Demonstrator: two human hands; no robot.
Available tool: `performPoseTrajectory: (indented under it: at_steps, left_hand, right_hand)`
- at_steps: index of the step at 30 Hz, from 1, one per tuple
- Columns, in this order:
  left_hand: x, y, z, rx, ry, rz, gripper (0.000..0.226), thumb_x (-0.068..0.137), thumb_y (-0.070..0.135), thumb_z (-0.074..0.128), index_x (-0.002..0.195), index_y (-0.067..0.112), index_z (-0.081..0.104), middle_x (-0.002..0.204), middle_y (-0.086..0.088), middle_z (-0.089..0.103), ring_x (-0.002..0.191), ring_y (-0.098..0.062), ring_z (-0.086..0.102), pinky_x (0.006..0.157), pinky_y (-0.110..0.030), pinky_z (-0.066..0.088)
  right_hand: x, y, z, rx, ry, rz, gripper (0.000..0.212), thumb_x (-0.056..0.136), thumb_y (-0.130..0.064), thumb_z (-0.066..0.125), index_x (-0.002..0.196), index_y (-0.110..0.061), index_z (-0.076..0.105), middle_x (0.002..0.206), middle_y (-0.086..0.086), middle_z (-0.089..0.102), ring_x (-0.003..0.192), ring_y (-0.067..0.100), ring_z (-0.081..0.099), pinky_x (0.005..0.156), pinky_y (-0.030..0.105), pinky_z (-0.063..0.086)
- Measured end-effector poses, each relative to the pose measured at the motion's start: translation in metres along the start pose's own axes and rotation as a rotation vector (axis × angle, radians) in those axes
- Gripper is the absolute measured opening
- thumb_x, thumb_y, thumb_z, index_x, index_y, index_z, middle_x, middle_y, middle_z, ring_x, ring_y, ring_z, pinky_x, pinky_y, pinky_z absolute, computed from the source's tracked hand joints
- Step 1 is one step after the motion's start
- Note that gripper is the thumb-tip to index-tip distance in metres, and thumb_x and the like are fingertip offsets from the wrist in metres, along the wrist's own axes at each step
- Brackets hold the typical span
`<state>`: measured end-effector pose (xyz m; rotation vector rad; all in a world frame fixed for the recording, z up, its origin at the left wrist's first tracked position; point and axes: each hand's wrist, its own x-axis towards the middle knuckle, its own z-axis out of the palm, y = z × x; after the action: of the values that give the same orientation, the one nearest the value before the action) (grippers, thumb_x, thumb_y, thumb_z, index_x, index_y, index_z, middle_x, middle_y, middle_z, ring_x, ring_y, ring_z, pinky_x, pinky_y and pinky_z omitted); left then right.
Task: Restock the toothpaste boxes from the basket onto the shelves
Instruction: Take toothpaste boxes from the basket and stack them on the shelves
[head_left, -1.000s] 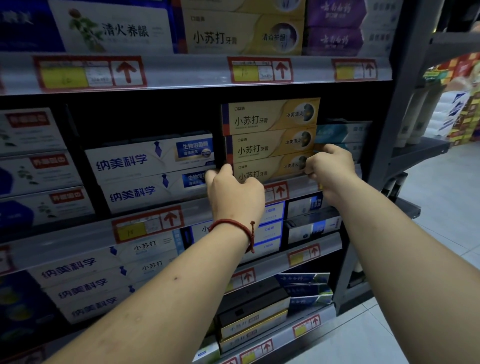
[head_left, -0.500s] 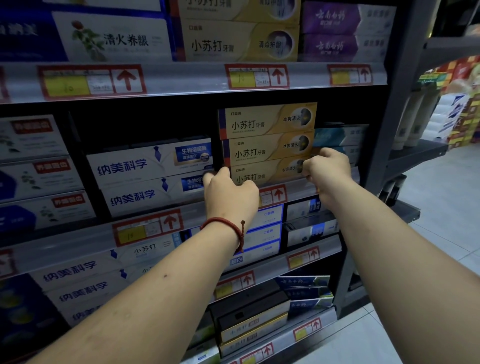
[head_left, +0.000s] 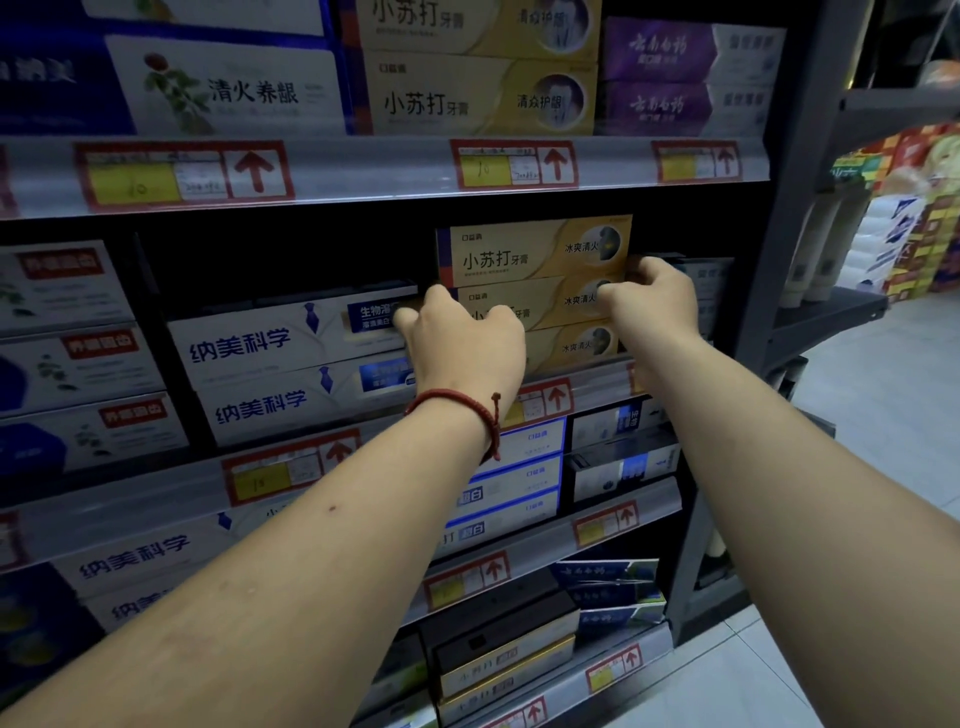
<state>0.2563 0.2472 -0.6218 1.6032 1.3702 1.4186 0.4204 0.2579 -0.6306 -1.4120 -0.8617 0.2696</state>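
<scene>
Three yellow toothpaste boxes lie stacked on the middle shelf (head_left: 156, 493): a top box (head_left: 530, 254), a middle box (head_left: 556, 306) and a bottom box (head_left: 571, 348). My left hand (head_left: 462, 343), a red cord on its wrist, curls its fingers round the left end of the middle box. My right hand (head_left: 654, 296) grips the right end, fingertips at the seam between the top and middle boxes. The basket is out of view.
White-and-blue boxes (head_left: 249, 343) sit just left of the yellow stack, with dark space above them. More boxes fill the upper shelf (head_left: 467, 98) and the lower shelves (head_left: 519, 467). A grey upright post (head_left: 795, 208) ends the shelving at the right; beyond it lies tiled floor (head_left: 883, 415).
Both hands have moved up from the ends of the bottom yellow box to the middle box. The view has shifted closer to the shelf.
</scene>
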Motion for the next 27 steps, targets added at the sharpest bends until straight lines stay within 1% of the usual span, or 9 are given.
performPoseTrajectory:
  at_steps: [3, 5, 11, 14, 18, 21, 23, 25, 27]
  left_hand:
    - [0.002, -0.002, 0.002, 0.005, 0.001, -0.011, 0.027, 0.095, 0.020, 0.056, 0.120, 0.012, 0.059, 0.131, -0.006, 0.039, 0.099, -0.025, 0.054, 0.080, -0.031, 0.047]
    - [0.003, -0.003, 0.002, 0.003, 0.006, -0.005, 0.030, 0.094, 0.019, 0.056, 0.123, 0.011, 0.060, 0.130, -0.007, 0.040, 0.105, -0.028, 0.056, 0.089, -0.037, 0.053]
    - [0.004, -0.005, -0.001, 0.002, -0.028, 0.006, 0.042, 0.093, 0.014, 0.057, 0.135, 0.011, 0.056, 0.134, -0.006, 0.038, 0.115, -0.032, 0.056, 0.096, -0.045, 0.055]
    - [0.003, -0.005, -0.003, 0.021, -0.041, 0.018, 0.047, 0.095, 0.016, 0.057, 0.141, 0.013, 0.051, 0.139, -0.006, 0.036, 0.118, -0.029, 0.053, 0.100, -0.041, 0.052]
    - [-0.004, -0.008, -0.011, 0.015, -0.049, 0.058, 0.052, 0.096, 0.018, 0.057, 0.146, 0.014, 0.044, 0.142, -0.004, 0.037, 0.119, -0.025, 0.053, 0.101, -0.037, 0.051]
    - [-0.010, -0.017, -0.027, 0.047, -0.057, 0.111, 0.055, 0.097, 0.018, 0.056, 0.150, 0.016, 0.040, 0.146, -0.002, 0.040, 0.124, -0.015, 0.048, 0.094, -0.021, 0.041]
    - [-0.014, -0.026, -0.042, 0.076, -0.050, 0.119, 0.056, 0.097, 0.020, 0.056, 0.150, 0.017, 0.040, 0.148, 0.000, 0.041, 0.126, -0.014, 0.046, 0.090, -0.020, 0.035]
    - [-0.018, -0.037, -0.059, 0.095, -0.036, 0.120, 0.055, 0.097, 0.020, 0.056, 0.150, 0.019, 0.041, 0.147, 0.002, 0.041, 0.126, -0.014, 0.047, 0.092, -0.019, 0.033]
    - [-0.022, -0.048, -0.076, 0.106, -0.031, 0.120, 0.053, 0.097, 0.019, 0.057, 0.148, 0.018, 0.042, 0.145, 0.002, 0.043, 0.111, -0.008, 0.046, 0.088, -0.016, 0.033]
  right_hand:
    - [0.001, -0.001, 0.001, 0.006, 0.001, -0.005, 0.019, 0.090, -0.010, 0.064, 0.106, -0.020, 0.064, 0.101, 0.000, 0.069, 0.090, 0.019, 0.063, 0.063, 0.026, 0.051]
    - [0.002, -0.001, 0.002, 0.010, -0.001, 0.000, 0.021, 0.089, -0.010, 0.066, 0.108, -0.019, 0.065, 0.102, 0.000, 0.069, 0.087, 0.017, 0.062, 0.059, 0.025, 0.049]
    - [0.002, 0.000, 0.003, 0.002, 0.001, 0.017, 0.033, 0.085, -0.006, 0.071, 0.115, -0.017, 0.065, 0.105, 0.000, 0.069, 0.093, 0.019, 0.064, 0.063, 0.024, 0.047]
    - [0.000, -0.001, 0.003, 0.003, 0.006, 0.011, 0.033, 0.085, -0.007, 0.071, 0.115, -0.020, 0.063, 0.107, 0.000, 0.068, 0.097, 0.020, 0.063, 0.066, 0.024, 0.048]
    - [-0.011, -0.001, 0.012, 0.003, 0.053, 0.008, 0.029, 0.088, -0.012, 0.069, 0.111, -0.025, 0.058, 0.107, -0.003, 0.065, 0.099, 0.019, 0.062, 0.087, 0.038, 0.056]
    - [-0.032, -0.001, 0.024, 0.015, 0.086, 0.028, 0.049, 0.089, -0.013, 0.069, 0.135, -0.019, 0.055, 0.121, -0.002, 0.063, 0.108, 0.018, 0.059, 0.088, 0.032, 0.049]
    - [-0.050, -0.001, 0.031, 0.029, 0.082, 0.044, 0.061, 0.089, -0.013, 0.068, 0.146, -0.018, 0.048, 0.134, -0.001, 0.060, 0.113, 0.017, 0.057, 0.086, 0.029, 0.047]
    - [-0.071, -0.003, 0.038, 0.040, 0.059, 0.058, 0.062, 0.091, -0.012, 0.067, 0.149, -0.019, 0.046, 0.138, -0.001, 0.057, 0.111, 0.014, 0.055, 0.080, 0.023, 0.044]
    - [-0.091, -0.005, 0.044, 0.047, 0.025, 0.062, 0.054, 0.091, -0.010, 0.066, 0.142, -0.019, 0.052, 0.130, -0.003, 0.060, 0.109, 0.014, 0.057, 0.073, 0.017, 0.043]
